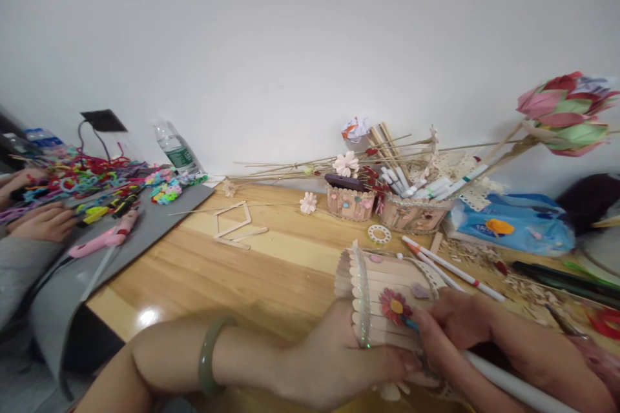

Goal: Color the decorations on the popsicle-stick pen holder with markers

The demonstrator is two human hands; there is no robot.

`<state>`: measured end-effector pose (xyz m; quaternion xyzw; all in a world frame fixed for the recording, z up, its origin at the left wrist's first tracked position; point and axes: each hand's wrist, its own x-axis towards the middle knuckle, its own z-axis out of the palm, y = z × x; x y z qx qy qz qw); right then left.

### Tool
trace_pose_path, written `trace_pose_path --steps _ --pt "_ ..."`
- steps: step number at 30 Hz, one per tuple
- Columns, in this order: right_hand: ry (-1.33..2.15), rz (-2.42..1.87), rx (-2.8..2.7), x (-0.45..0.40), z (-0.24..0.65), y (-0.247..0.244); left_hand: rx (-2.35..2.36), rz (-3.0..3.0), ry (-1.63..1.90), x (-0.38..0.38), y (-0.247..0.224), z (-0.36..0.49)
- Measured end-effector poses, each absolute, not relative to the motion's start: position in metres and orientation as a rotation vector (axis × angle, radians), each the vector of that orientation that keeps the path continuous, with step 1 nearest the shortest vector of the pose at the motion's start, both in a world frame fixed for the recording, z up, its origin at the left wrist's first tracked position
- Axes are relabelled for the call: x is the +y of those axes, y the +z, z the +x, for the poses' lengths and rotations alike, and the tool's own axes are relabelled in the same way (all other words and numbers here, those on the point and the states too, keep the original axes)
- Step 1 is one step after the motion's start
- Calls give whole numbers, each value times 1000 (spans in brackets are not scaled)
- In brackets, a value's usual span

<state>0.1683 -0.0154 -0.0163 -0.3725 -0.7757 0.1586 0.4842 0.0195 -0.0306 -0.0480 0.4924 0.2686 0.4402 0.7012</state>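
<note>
My left hand (329, 358), a green bangle (209, 355) on its wrist, is wrapped round a craft-stick holder (386, 275) lying on its side. Glittery trim (362, 297) runs along one end of the holder, and a red flower (387, 302) with a yellow centre sits on its wall. Pinched in my right hand (513, 335) is a white marker (516, 384). Its blue tip (411, 324) meets the lower edge of the flower or lies just beside it; I cannot tell whether they touch. My right hand hides part of the holder.
Two decorated stick pots (349, 204) hold pens and dried stems. Pencils (453, 268), shavings (533, 284) and a blue tissue pack (513, 222) lie on the right. At left, another person's hands (46, 222) are near colourful pipe cleaners (97, 174) and a pink glue gun (104, 237).
</note>
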Motion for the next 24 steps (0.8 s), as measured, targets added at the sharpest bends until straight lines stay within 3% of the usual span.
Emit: trace_pose_path --steps 8,24 --pt "260 -837 -1997 -9 175 -13 649 1109 898 -31 -45 17" --pt "387 -872 -1798 -16 164 -12 632 1079 925 -31 -50 18"
